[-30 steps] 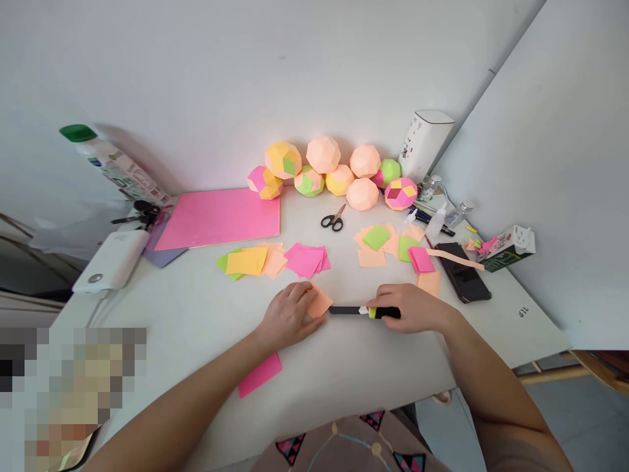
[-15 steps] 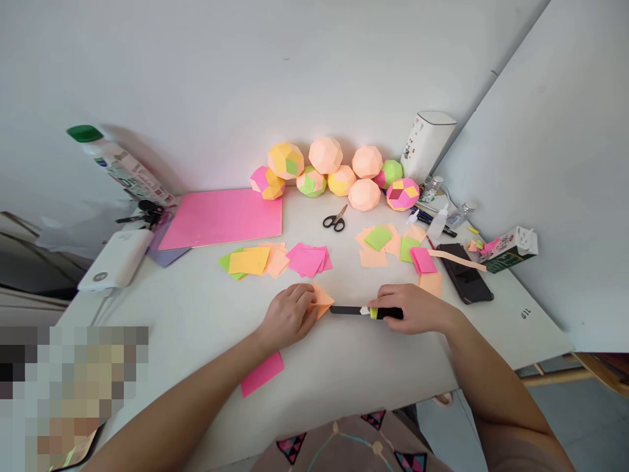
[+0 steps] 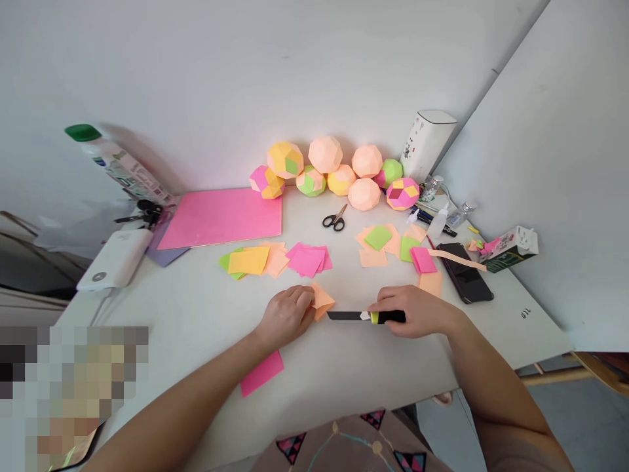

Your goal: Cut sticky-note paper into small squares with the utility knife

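Note:
My left hand (image 3: 287,316) presses a small folded orange paper square (image 3: 323,300) down on the white table (image 3: 344,367), fingers curled over its left part. My right hand (image 3: 415,309) grips a black utility knife (image 3: 366,316) with a yellow-green slider. The blade end points left and lies just below the paper's right corner. Both hands are at the middle front of the table.
Loose paper squares lie behind the hands: yellow and orange (image 3: 250,261), pink (image 3: 307,259), green and orange (image 3: 383,242). Scissors (image 3: 334,219), a pink sheet (image 3: 221,217), several paper balls (image 3: 339,174), a phone (image 3: 464,280), a power bank (image 3: 115,259) and another pink square (image 3: 262,372) are around.
My right hand has drawn the knife slightly down and toward me, off the paper's edge. The orange paper looks a little more folded under my left fingers.

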### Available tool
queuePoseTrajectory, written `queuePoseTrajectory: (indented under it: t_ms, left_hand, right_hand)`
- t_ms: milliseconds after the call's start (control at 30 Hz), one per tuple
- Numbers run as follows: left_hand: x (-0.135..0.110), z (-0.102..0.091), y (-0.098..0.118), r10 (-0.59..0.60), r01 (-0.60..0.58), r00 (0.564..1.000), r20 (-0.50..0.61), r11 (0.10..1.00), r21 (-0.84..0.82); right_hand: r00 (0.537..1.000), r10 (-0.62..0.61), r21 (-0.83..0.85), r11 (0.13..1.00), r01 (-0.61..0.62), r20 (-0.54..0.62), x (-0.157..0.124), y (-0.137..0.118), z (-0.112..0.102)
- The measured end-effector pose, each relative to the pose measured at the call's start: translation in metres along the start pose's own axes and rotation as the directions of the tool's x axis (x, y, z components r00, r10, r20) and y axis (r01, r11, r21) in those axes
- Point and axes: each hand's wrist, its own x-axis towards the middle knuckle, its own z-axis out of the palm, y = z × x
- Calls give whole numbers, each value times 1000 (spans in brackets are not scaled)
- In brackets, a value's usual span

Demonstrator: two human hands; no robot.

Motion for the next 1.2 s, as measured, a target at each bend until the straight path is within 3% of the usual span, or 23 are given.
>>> queuePoseTrajectory:
  t_ms: [367,600,900,1200]
  left_hand:
    - [1,-2,2,27,-27,999,25,1000,3]
    - [2,-7,6,73,-84,982,175,995,52]
    - [3,-3,10,65,-86,989,130,983,160]
    - [3,-2,9,75,-94,989,128,983,155]
  right_hand:
    - [999,48,-109,993,-49,-13,7,-5,10]
    - [994,108,-149,983,-105,13,5,-6,9]
    - [993,120,-213,970,-117,3,10,-13,18]
    - [987,158,-229,961,-158,-19,10,-16,18]
